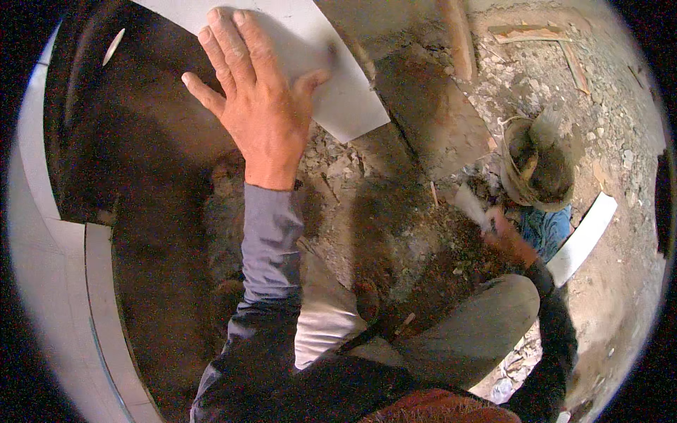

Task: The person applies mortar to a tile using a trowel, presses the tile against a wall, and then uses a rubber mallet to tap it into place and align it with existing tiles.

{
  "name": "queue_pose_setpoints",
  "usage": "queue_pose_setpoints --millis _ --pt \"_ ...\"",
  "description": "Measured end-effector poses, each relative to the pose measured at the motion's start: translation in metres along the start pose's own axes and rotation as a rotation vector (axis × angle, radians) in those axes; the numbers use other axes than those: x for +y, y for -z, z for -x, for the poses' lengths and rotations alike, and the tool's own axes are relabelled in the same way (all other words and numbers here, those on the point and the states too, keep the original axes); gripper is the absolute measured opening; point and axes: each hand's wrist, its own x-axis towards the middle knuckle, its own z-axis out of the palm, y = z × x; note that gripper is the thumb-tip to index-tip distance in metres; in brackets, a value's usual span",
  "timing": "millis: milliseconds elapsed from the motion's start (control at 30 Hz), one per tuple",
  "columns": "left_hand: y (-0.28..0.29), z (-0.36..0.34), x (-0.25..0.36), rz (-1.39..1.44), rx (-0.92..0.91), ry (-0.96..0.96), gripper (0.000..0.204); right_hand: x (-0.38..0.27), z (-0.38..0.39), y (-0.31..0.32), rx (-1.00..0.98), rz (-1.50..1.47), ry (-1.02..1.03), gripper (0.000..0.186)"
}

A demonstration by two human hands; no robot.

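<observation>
A reddish-brown cloth [444,407] sits at the lower edge, nearest the eye, with my dark sleeves [271,282] to either side. The whitish slab [352,99] is at the top of the view, running out of it, one squared end turned toward the broken ground. My left hand [261,106] lies across its edge, palm down, fingers spread and grasping nothing — how hard it presses I cannot tell. Well apart, lower and to the right, my right hand [503,234] is closed around a small scraper [468,202], its pale flat blade pointing up and left above dark, crumbly dirt.

Just beyond that hand stands a bucket [509,170], grey-brown and grimy, with some stuff in it. A blue cloth or bag [549,229] lies right below the bucket, and next to it a curved-looking white strip [584,240]. Farther up, a wooden post [460,42] meets the rubble [599,134], with thin wood scraps [532,33] near it. My pale trousers [486,317] show bent knees; pale tiles [67,271] line the far left — a deep shadow beside them.
</observation>
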Motion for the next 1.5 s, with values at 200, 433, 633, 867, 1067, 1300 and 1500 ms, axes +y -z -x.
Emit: queue_pose_setpoints --millis 200,433,633,867,1067,1300,1500 --pt "-0.001 0.001 0.003 0.134 -0.030 0.079 0.122 -0.141 -0.109 0.080 -0.034 -0.782 -0.327 0.039" --pt "-0.005 0.005 0.001 0.155 0.006 0.087 0.123 -0.200 -0.198 0.027 0.113 -1.289 -0.400 0.034" --pt "-0.003 0.009 -0.003 0.187 -0.017 0.102 0.123 -0.273 -0.207 0.034 0.087 -1.283 -0.300 0.029" --pt "0.005 0.010 -0.003 0.256 -0.013 0.130 0.119 -0.340 -0.205 0.071 0.090 -1.255 -0.057 0.024" --pt "0.010 0.031 0.005 0.271 -0.011 0.154 0.116 -0.375 -0.211 0.094 0.057 -1.238 0.053 0.020" --pt "0.003 0.041 -0.002 0.261 0.013 0.169 0.116 -0.427 -0.224 0.122 -0.087 -1.295 0.219 0.023" --pt "0.003 0.043 0.010 0.167 -0.094 0.083 0.117 -0.450 -0.191 0.170 -0.025 -1.176 0.336 0.028"
